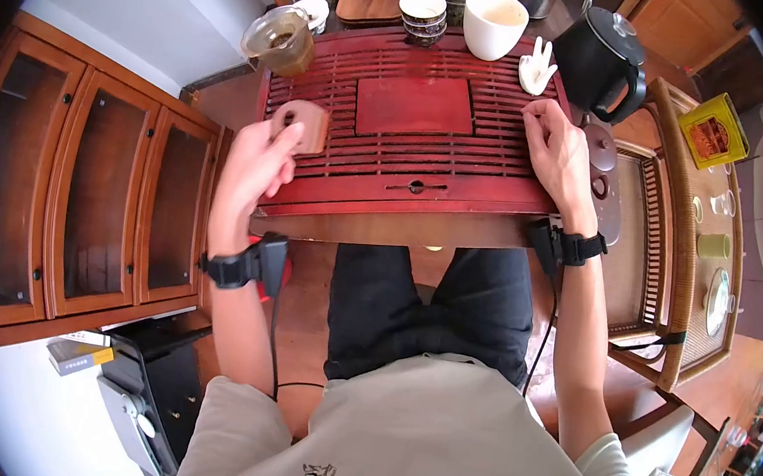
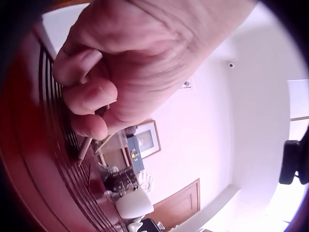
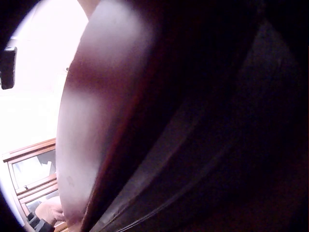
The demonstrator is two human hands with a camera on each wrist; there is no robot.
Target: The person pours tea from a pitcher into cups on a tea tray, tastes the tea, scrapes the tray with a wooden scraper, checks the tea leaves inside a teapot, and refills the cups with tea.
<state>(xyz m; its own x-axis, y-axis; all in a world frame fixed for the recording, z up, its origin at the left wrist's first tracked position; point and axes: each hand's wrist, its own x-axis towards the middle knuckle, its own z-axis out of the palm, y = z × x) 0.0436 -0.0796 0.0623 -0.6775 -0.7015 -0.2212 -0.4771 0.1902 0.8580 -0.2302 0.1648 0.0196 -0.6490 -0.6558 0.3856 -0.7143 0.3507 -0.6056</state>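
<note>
On the left part of a dark red slatted tea tray (image 1: 404,196), my left hand (image 1: 257,162) pinches a flat wooden piece (image 1: 315,129) with a rounded corner and a dark hole. The left wrist view shows my fingers curled, with the thin edge of the wooden piece (image 2: 85,150) poking out below them, close over the slats. My right hand (image 1: 558,154) rests on the tray's right edge, fingers loosely bent and holding nothing. A white hand-shaped ornament (image 1: 537,68) stands just beyond it. The right wrist view is mostly dark, filled by the tray's side.
Along the tray's back stand a glass pitcher (image 1: 281,42), stacked cups (image 1: 424,8) and a white pitcher (image 1: 494,29). To the right are a black kettle (image 1: 595,61) and a small brown lidded pot (image 1: 599,151). A wicker shelf (image 1: 676,269) stands farther right, glass-door cabinets (image 1: 93,198) at left.
</note>
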